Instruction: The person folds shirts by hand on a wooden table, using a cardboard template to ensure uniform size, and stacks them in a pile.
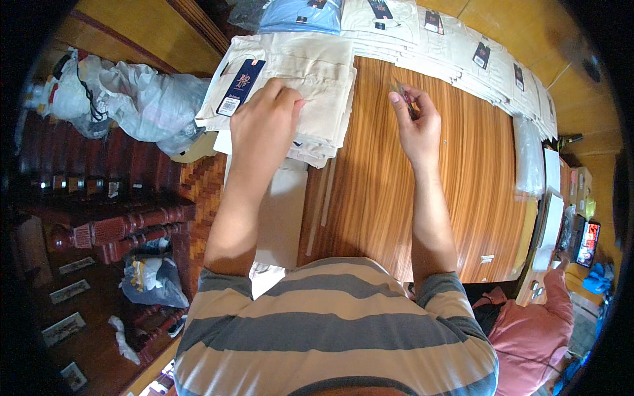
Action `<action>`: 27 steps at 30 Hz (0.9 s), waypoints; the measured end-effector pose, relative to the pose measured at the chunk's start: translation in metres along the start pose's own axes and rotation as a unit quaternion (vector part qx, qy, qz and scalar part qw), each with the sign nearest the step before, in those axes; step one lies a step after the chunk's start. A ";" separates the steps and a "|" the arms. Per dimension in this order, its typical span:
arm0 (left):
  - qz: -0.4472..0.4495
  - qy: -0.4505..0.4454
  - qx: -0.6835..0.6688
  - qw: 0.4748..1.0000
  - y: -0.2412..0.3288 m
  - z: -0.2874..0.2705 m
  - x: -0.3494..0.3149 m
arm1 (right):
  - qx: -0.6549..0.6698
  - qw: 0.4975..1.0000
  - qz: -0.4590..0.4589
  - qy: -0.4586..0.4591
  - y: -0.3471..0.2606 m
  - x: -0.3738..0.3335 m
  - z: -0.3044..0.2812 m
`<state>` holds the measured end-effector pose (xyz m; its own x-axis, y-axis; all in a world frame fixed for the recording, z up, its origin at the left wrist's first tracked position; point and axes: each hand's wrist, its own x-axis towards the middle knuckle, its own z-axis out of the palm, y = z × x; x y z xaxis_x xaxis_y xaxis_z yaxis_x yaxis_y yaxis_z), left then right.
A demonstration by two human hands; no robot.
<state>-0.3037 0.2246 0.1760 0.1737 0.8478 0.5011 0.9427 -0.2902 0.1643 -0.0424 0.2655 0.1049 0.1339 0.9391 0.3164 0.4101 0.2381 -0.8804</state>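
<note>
A stack of folded cream garments (317, 86) lies at the table's far left, with a dark blue hang tag (241, 87) on the top piece. Over that top piece is my left hand (267, 122), its fingers bent and closed; whatever they grip, if anything, is hidden under the hand. My right hand (421, 129) is raised above the wooden tabletop, to the right of the stack. It is closed around a small pair of thread snips (408, 104), whose pointed end sticks up past the thumb.
Along the table's far edge run more folded cream garments (456, 56) with tags, and a blue one (300, 16). Clear plastic bags (528, 158) hang over the right edge of the wooden table (370, 198). Another person in pink clothing (531, 323) sits at the lower right.
</note>
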 end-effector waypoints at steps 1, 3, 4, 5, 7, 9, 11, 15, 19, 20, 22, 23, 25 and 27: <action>-0.004 0.015 -0.016 1.000 -0.002 0.000 -0.001 | -0.005 1.000 0.014 -0.007 -0.002 0.000 -0.001; -0.027 0.032 -0.064 0.997 -0.002 -0.002 -0.001 | -0.025 0.999 0.006 -0.024 -0.008 -0.001 -0.002; -0.047 0.033 -0.097 0.994 0.000 -0.004 0.000 | -0.040 0.998 -0.018 -0.034 -0.015 -0.003 0.001; -0.066 0.035 -0.129 0.989 0.001 -0.005 0.000 | -0.055 0.997 -0.041 -0.043 -0.021 -0.004 0.005; -0.073 0.040 -0.172 0.981 0.005 -0.005 0.002 | -0.079 0.985 -0.142 -0.056 -0.029 -0.004 0.012; -0.080 0.044 -0.205 0.974 0.009 -0.005 0.004 | -0.075 0.974 -0.199 -0.072 -0.032 -0.001 0.022; -0.086 0.047 -0.227 0.969 0.013 -0.004 0.004 | -0.081 0.972 -0.204 -0.084 -0.037 0.001 0.028; -0.091 0.055 -0.247 0.963 0.019 0.001 0.001 | -0.078 0.966 -0.226 -0.102 -0.041 0.004 0.040; -0.093 0.052 -0.248 0.963 0.022 0.003 -0.002 | -0.081 0.963 -0.237 -0.096 -0.044 0.006 0.044; -0.095 0.053 -0.251 0.962 0.023 0.003 -0.003 | -0.084 0.964 -0.235 -0.094 -0.045 0.005 0.044; -0.088 0.059 -0.254 0.961 0.023 0.004 -0.003 | -0.085 0.964 -0.236 -0.087 -0.043 0.008 0.045; -0.085 0.062 -0.256 0.961 0.023 0.004 -0.002 | -0.083 0.964 -0.239 -0.083 -0.040 0.008 0.047; -0.089 0.058 -0.254 0.961 0.024 0.004 -0.004 | -0.078 0.966 -0.235 -0.078 -0.038 0.007 0.050; -0.091 0.055 -0.251 0.962 0.023 0.004 -0.005 | -0.073 0.969 -0.226 -0.076 -0.039 0.006 0.051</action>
<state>-0.2812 0.2156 0.1739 -0.0374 0.8608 0.5076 0.6935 -0.3434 0.6334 -0.1030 0.2749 0.1232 -0.2177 0.7757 0.5923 0.5208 0.6056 -0.6017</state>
